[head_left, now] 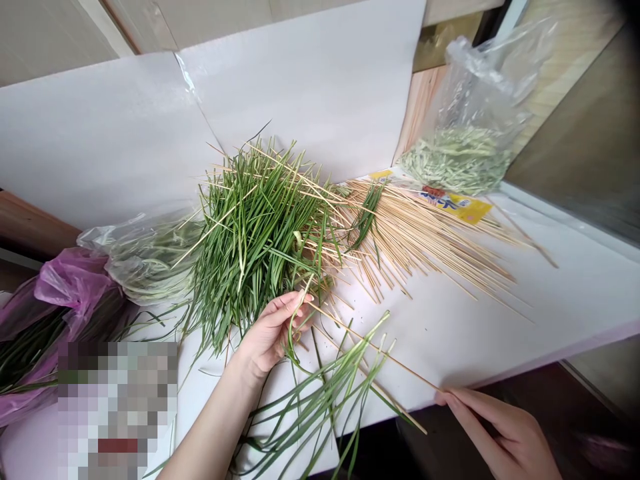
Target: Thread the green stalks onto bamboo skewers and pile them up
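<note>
"Across the white table, what takes up the most room?"

"Your heap of green stalks, at the back, with a few sticks poking out of it. To its right you have a fan of thin wooden sticks, and beyond that a clear bag with pale green strips inside. Nearer you, a loose bunch of leaves trails over the front edge."

"And your hands?"

"Your right hand is closed in a pinch on the near end of a held stick. Your left hand, just in front of the heap, has thumb and forefinger drawn together at the stick's far end, with a slender stalk caught there too, pale end up. Whether your lower left fingers grip any of the loose bunch, I cannot tell."

"So which step would you be at?"

"Bringing stick and stalk together at your left fingertips, I judge. Whether the tip has gone through or only lies alongside is too small to tell. Your next move calls for a steady left pinch and a light, straight right hand, since so thin a stick could bow."
</note>
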### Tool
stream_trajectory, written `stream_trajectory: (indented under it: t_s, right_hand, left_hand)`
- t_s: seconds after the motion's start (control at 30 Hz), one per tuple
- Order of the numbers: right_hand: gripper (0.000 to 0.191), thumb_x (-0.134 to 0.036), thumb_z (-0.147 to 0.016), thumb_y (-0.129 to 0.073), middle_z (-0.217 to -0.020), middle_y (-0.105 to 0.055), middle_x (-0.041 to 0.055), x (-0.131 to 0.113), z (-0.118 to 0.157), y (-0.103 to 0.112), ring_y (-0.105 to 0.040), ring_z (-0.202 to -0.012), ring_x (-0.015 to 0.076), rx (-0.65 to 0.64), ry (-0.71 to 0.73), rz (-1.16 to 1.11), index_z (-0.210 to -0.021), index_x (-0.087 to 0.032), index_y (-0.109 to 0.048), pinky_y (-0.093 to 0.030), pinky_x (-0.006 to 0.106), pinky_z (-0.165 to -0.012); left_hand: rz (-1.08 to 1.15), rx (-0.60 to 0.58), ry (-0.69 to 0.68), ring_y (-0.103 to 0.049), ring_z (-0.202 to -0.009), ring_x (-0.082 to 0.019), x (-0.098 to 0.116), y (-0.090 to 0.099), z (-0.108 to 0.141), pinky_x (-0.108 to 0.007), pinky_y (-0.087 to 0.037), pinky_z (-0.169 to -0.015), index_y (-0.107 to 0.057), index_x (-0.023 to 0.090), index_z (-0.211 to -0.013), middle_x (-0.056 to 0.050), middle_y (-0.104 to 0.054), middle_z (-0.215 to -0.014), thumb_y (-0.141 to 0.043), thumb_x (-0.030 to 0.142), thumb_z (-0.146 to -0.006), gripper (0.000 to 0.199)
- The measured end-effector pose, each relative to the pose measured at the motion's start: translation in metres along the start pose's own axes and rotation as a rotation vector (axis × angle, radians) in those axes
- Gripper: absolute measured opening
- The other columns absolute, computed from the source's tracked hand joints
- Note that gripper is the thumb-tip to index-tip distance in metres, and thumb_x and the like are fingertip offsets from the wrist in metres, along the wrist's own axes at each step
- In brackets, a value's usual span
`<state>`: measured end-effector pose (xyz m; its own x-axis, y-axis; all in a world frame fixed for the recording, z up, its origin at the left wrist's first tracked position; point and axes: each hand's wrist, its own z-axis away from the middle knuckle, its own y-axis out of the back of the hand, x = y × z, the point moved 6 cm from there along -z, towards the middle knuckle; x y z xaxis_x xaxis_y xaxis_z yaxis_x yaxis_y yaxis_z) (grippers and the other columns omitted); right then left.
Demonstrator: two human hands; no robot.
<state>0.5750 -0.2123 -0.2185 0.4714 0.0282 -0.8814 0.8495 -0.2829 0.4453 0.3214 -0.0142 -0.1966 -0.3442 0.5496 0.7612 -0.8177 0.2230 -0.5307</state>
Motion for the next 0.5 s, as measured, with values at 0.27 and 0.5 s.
stream_trajectory:
  t_s: [0.27, 0.5]
  right_hand:
    - [0.030, -0.031, -0.099, -0.057, -0.070, -0.066, 0.0000, 0.0012, 0.0029, -0.0016, -0.072, -0.072, 0.0220, -0.015, 0.023, 0.030, -0.071, -0.023, -0.063, -0.057, 0.015, -0.064]
    - [0.024, -0.027, -0.100, -0.056, -0.075, -0.069, -0.0017, -0.0009, 0.0014, -0.0014, -0.073, -0.072, 0.0187, -0.007, 0.070, 0.027, -0.079, -0.024, -0.068, -0.057, 0.013, -0.068]
  left_hand:
    - [0.073, -0.109, 0.075, -0.045, -0.052, -0.005, -0.0034, -0.0065, 0.0021, -0.016, -0.040, -0.051, -0.075, 0.012, -0.080, 0.003, -0.048, -0.058, -0.083, 0.023, -0.075, 0.014]
    - [0.063, -0.092, 0.057, -0.048, -0.053, -0.005, -0.0040, -0.0064, 0.0013, -0.015, -0.041, -0.050, -0.075, 0.011, -0.081, 0.002, -0.053, -0.060, -0.085, 0.023, -0.072, 0.019]
